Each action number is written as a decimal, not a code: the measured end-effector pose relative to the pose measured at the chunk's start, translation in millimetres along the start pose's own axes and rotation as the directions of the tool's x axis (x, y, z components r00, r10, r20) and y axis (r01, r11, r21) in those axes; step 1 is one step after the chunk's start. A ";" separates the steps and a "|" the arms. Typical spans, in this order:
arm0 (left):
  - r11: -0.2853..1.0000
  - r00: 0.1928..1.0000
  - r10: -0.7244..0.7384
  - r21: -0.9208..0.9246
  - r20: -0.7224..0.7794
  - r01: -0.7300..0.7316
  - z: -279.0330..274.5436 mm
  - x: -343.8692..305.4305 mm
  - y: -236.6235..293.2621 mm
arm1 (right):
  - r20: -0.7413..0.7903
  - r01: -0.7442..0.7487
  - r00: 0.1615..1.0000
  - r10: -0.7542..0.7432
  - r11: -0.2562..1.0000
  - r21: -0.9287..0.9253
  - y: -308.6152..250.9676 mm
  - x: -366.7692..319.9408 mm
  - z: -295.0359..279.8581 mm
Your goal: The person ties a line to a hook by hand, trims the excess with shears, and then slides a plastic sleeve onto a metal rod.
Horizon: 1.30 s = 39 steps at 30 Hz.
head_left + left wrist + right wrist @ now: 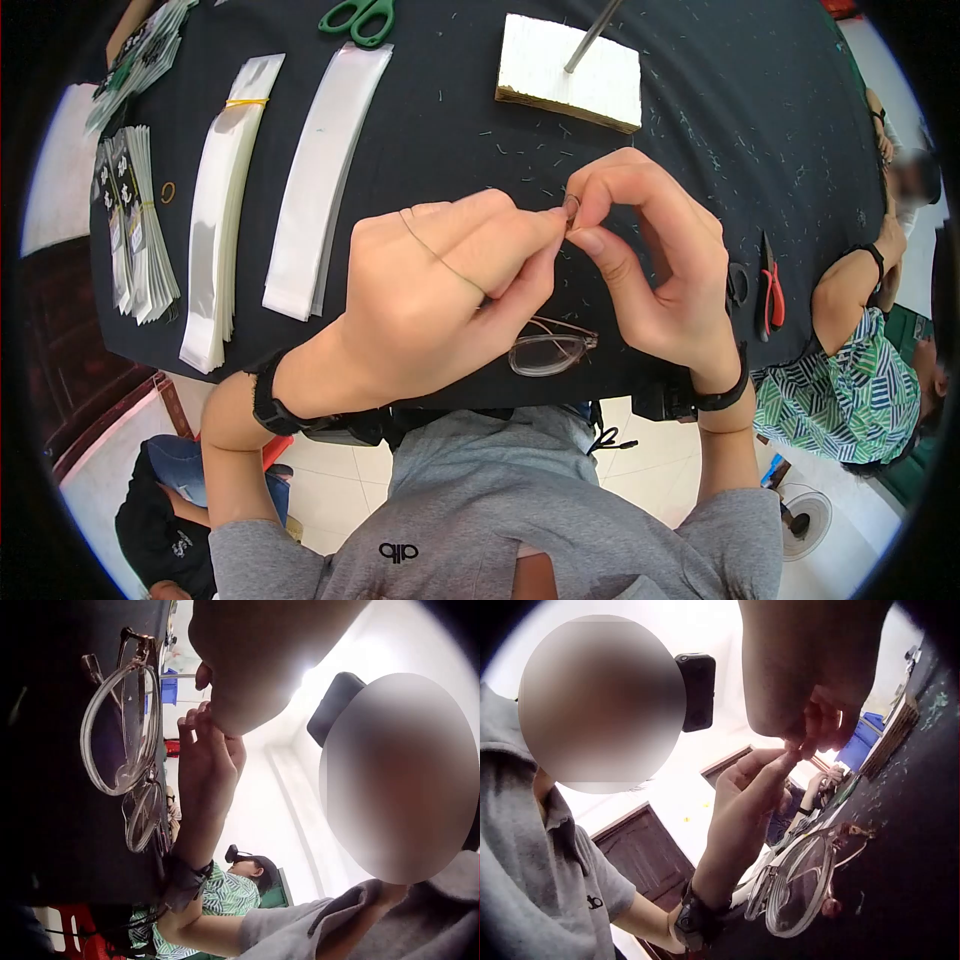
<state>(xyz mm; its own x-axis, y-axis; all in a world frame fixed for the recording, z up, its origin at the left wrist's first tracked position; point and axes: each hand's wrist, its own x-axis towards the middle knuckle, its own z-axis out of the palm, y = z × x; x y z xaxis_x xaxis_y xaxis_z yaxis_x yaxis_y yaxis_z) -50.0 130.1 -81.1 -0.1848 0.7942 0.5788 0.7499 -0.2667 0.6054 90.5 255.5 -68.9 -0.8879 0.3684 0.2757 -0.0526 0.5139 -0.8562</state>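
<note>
In the head view my left hand (440, 275) and right hand (655, 260) meet fingertip to fingertip above the black-covered table. Both pinch a thin dark cord (572, 208), which shows as a small loop at the right fingers. A fine strand of cord (437, 258) lies across the back of the left hand. I cannot tell what else, if anything, sits between the fingertips. Under the hands lies a pair of glasses (552, 355), lenses toward the table's near edge; the left wrist view shows these glasses (124, 727) close by.
A white block (530, 70) with an upright metal rod stands ahead. Clear plastic sleeves (325, 190), a banded sleeve stack (225, 220), printed packets (140, 230) and green-handled scissors (370, 20) lie left. Red-handled pliers (772, 300) lie right, near another person (840, 390). Thread scraps dot the cloth.
</note>
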 end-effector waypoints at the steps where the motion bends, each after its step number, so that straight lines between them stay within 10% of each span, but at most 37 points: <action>1: 0.993 0.997 -0.082 -0.087 0.003 0.082 0.3 -0.9 0.5 | -0.001 0.000 1.000 0.000 1.000 -0.001 -0.1 0.1 -0.7; 9: 0.672 0.845 -0.476 -0.519 0.242 0.528 -16.1 9.8 5.4 | -0.038 0.066 0.997 -0.061 0.986 0.150 3.9 4.7 -16.6; 18: 0.405 0.738 -0.498 -0.631 0.456 0.662 -20.4 14.7 6.5 | 0.008 0.124 0.992 -0.128 0.969 0.213 5.8 7.9 -16.8; 39: 0.222 0.663 -0.449 -0.643 0.600 0.733 -15.3 18.1 -3.7 | 0.052 0.081 0.994 -0.098 0.961 0.266 1.6 12.2 -23.4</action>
<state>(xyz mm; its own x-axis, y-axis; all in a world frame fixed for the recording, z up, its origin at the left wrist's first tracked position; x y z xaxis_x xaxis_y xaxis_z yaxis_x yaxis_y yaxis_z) -65.8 137.1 -64.5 -0.0778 0.9734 -0.2157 -0.3776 0.1715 0.9100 90.2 279.0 -56.6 -0.9008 0.2755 0.3356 -0.2443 0.3174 -0.9163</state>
